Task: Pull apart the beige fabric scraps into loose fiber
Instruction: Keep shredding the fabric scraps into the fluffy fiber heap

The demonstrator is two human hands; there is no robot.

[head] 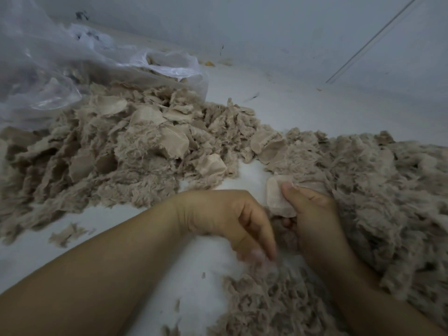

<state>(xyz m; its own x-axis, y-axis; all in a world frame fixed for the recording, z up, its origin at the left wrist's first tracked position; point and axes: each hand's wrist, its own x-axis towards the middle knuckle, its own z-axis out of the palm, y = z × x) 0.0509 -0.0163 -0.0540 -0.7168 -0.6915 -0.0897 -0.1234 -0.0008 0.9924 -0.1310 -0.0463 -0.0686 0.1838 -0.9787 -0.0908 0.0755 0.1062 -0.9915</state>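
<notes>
We find a beige fabric scrap (278,198) pinched in our right hand (312,214), thumb pressed on its woven face, just in front of the wrist. Our left hand (232,219) hangs beside it, fingers (264,241) curled downward and blurred; we cannot tell whether they grip fiber. Unpicked scraps (109,146) heap to the left by a clear plastic bag (72,69); loose fiber (378,190) banks right on the white floor (189,275).

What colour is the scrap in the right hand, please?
Beige, with a fine ribbed weave; the scrap in the right hand shows in the head view.
</notes>
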